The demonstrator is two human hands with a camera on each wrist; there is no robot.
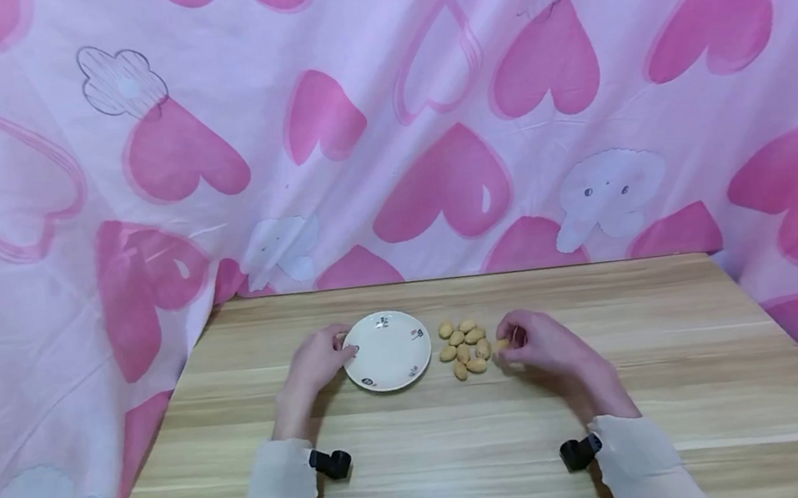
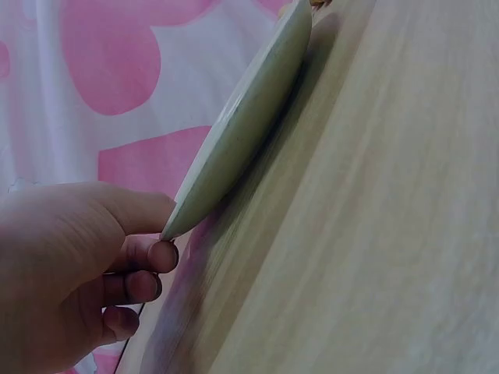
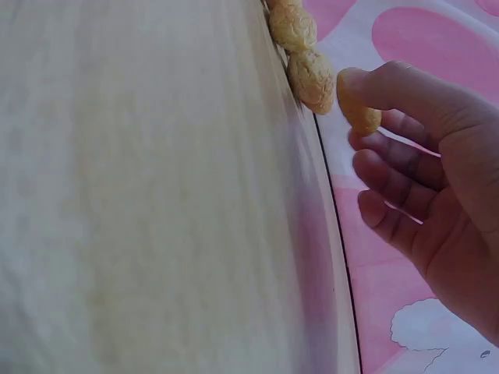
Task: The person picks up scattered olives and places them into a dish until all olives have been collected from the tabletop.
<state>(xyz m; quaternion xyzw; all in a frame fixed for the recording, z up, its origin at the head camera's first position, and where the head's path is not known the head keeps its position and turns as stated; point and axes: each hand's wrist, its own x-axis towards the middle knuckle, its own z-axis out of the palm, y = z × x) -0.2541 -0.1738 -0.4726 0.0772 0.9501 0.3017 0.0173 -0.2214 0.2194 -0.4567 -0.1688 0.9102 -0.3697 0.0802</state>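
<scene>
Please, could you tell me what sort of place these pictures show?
Probably a makeshift indoor recording corner, though I cannot be certain: a pale wood-grain table stands before pale pink cloth hangings printed with darker pink hearts, and a small black device sits beside each pale fabric sleeve.

- I see the left hand (image 1: 317, 363) gripping the left rim of a white plate (image 1: 389, 355)
- To its right I make out a cluster of tan pieces (image 1: 463, 354)
- Just beside them, I watch the right hand (image 1: 546, 341) pinch another piece (image 1: 502, 345)
- Behind the wooden table (image 1: 443, 470) I have a pink heart-print cloth (image 1: 439, 185)
</scene>
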